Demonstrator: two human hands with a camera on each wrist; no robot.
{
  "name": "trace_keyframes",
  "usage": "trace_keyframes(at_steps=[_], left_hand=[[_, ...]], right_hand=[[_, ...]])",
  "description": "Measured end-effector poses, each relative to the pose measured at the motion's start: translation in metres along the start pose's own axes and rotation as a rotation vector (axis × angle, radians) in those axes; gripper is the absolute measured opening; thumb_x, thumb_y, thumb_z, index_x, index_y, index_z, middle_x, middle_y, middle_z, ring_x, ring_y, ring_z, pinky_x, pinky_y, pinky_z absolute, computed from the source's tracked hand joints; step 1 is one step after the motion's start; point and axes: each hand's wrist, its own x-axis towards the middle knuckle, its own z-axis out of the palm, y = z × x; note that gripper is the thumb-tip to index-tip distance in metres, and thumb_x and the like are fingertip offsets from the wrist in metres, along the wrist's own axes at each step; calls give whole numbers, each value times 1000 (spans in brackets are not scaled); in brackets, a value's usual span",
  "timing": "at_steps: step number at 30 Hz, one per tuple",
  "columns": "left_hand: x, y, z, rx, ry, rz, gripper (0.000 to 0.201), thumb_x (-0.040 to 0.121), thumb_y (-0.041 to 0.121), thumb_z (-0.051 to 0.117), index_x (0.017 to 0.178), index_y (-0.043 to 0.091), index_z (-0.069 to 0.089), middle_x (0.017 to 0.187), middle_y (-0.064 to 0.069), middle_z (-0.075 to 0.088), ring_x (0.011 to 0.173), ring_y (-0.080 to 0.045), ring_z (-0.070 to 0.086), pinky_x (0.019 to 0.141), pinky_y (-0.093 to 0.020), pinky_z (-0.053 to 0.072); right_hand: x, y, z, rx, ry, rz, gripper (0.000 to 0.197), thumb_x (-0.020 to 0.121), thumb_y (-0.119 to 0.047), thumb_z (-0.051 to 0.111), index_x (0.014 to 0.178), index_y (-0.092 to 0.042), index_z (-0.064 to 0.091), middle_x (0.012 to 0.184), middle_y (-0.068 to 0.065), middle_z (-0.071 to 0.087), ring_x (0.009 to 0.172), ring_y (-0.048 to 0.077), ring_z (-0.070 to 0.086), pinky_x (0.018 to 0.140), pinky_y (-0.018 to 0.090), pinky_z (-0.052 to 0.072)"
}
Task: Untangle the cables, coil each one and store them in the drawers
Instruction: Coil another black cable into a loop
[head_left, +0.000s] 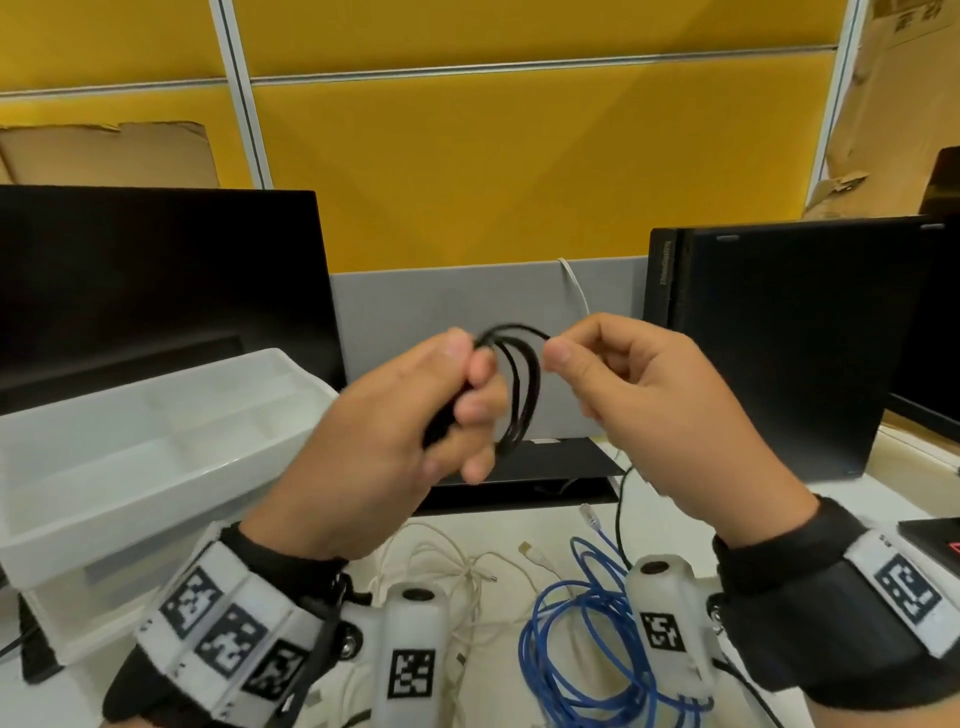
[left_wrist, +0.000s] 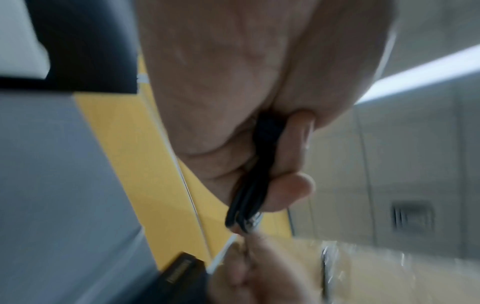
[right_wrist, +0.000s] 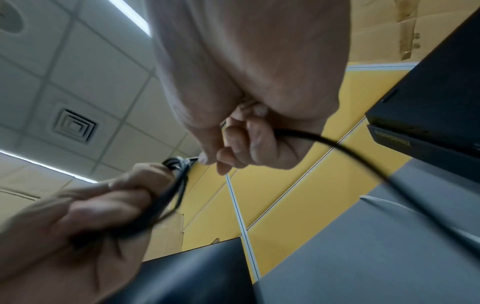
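Both hands are raised above the desk with a thin black cable between them. My left hand grips a bundle of several black loops in its curled fingers. My right hand pinches the free run of the same black cable between thumb and forefinger, right beside the coil. On the desk below lie a loosely coiled blue network cable and a tangled white cable. An open white drawer tray with dividers stands at the left.
A dark monitor stands behind the tray, and a black computer case is at the right. A yellow partition and grey panel close off the back. A black cord runs down the desk near the blue cable.
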Motion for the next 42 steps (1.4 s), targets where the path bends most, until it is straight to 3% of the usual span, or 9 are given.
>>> trace_keyframes(at_steps=[3, 6, 10, 14, 17, 21, 27, 34, 42], left_hand=[[1, 10, 1, -323, 58, 93, 33, 111, 32, 28, 90, 16, 48, 92, 1, 69, 46, -3, 47, 63, -22, 55], [6, 5, -1, -373, 178, 222, 32, 112, 30, 25, 93, 14, 45, 132, -12, 70, 103, -11, 73, 92, -31, 59], [11, -11, -10, 165, 385, 362, 29, 113, 26, 27, 96, 14, 48, 144, -1, 61, 135, -12, 58, 109, -39, 51], [6, -22, -16, 977, 372, 336, 28, 111, 41, 29, 119, 26, 52, 125, 27, 62, 115, 5, 65, 93, -40, 57], [3, -19, -7, 1182, 289, 241, 28, 110, 44, 27, 96, 33, 48, 89, 20, 70, 71, -2, 66, 66, -37, 51], [0, -16, 3, 893, 150, 17, 43, 112, 35, 32, 81, 22, 58, 59, 19, 54, 54, -2, 48, 57, -17, 34], [2, -12, -5, 379, -45, -73, 34, 102, 39, 40, 75, 21, 49, 67, 5, 34, 54, -12, 26, 53, -25, 26], [4, 4, -21, -232, 156, 44, 35, 109, 39, 38, 82, 20, 50, 64, 10, 30, 41, -2, 24, 45, -17, 35], [8, 5, -30, -429, 305, 142, 33, 112, 35, 33, 87, 20, 48, 69, 11, 37, 45, -7, 29, 51, -17, 38]], right_hand=[[-3, -2, 8, -60, -137, 21, 20, 108, -34, 54, 108, -32, 74, 68, 9, 59, 57, 4, 49, 55, 16, 42], [-7, -1, 22, -198, -307, 65, 20, 109, -32, 52, 112, -33, 72, 69, -2, 65, 55, -3, 53, 56, 12, 42], [-17, -6, 35, -334, -517, 94, 17, 108, -40, 52, 104, -34, 68, 71, -31, 61, 64, -5, 57, 59, 13, 45], [-17, -21, 29, -373, -451, -13, 22, 107, -37, 53, 90, -31, 66, 68, -19, 60, 60, 5, 55, 57, 19, 44], [-14, -28, 12, -322, -335, -91, 22, 104, -35, 61, 86, -32, 74, 62, -8, 61, 55, 10, 52, 54, 21, 41], [-10, -22, -5, -271, -144, -126, 16, 89, -44, 78, 81, -30, 78, 63, -3, 67, 55, 14, 57, 54, 29, 46], [-1, -9, -15, -79, -87, -45, 26, 82, -46, 82, 82, -21, 76, 70, 12, 67, 64, 30, 58, 59, 33, 48], [3, 11, -21, -50, -134, 57, 18, 103, -26, 62, 107, -30, 79, 80, -10, 74, 76, 1, 67, 74, 16, 55], [1, 19, 5, -275, -405, 179, 19, 107, -37, 55, 107, -38, 74, 86, -8, 76, 81, 13, 72, 79, 28, 61]])
